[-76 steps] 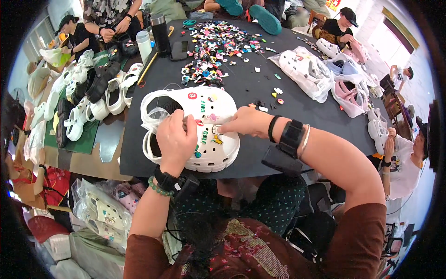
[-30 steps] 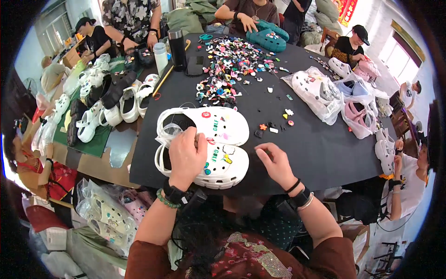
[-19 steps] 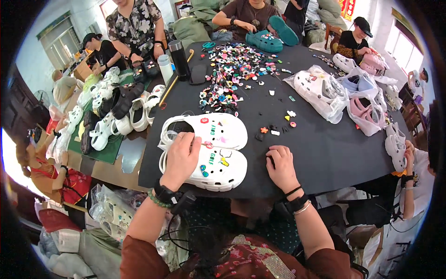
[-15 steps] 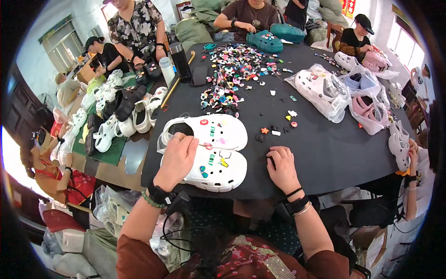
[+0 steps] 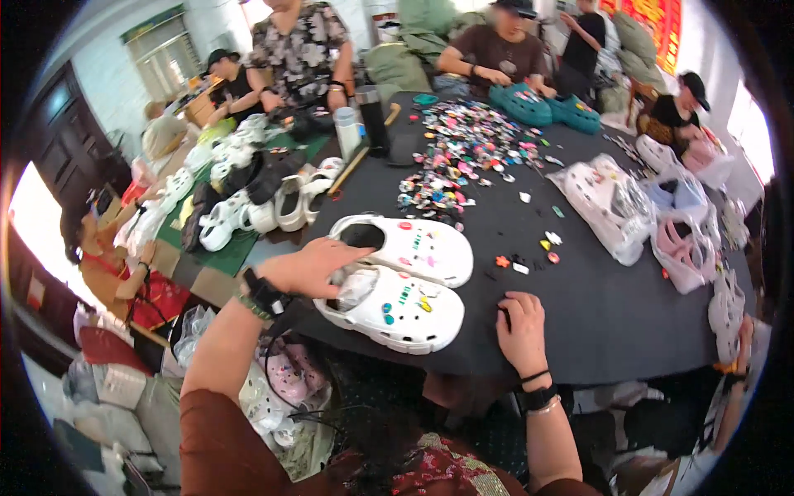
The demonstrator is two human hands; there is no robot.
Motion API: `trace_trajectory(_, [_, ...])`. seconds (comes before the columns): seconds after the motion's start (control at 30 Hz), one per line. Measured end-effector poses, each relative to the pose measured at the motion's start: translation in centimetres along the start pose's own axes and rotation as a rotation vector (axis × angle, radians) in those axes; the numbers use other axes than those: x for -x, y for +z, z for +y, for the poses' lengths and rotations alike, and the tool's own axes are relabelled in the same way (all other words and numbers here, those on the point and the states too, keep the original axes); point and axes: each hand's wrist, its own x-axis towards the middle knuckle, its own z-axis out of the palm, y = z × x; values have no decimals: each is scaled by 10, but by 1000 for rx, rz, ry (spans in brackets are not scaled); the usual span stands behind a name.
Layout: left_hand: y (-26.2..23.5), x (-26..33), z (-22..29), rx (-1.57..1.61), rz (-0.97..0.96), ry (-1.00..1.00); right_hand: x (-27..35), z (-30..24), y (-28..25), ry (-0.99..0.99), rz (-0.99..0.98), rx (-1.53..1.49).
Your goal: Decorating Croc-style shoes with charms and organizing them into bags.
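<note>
A pair of white clogs (image 5: 418, 314) with colourful charms on their tops lies side by side on the black tabletop, toes to the right. My left hand (image 5: 308, 266) is at their heel end, closed around the adjoining sides where the two shoes meet. Its fingertips are partly hidden inside the openings. Clear plastic shows inside the nearer clog. My right hand (image 5: 523, 331) rests on the table to the right of the clogs, fingers loosely bent and thumb apart, holding nothing that I can see. Beyond it are a few loose charms, among them an orange flower charm (image 5: 502, 261).
A large heap of mixed charms (image 5: 471, 149) spreads across the far table. Bagged white clogs (image 5: 600, 198) lie at the right, and more clogs (image 5: 227, 219) crowd the left side. A black bottle (image 5: 373, 122) stands at the back. Several people work around the table.
The view has shifted, so the table sits lower and to the right. My left hand has slid from above the clogs to their heel end, and the clogs have turned slightly.
</note>
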Motion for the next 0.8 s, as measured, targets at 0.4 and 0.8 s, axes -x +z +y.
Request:
trace_trajectory(0.4, [39, -17, -11, -239, 407, -41, 0, 1, -1, 15, -32, 55])
trace_trajectory(0.8, [50, -27, -29, -125, 426, 20, 3, 2, -1, 39, -55, 65])
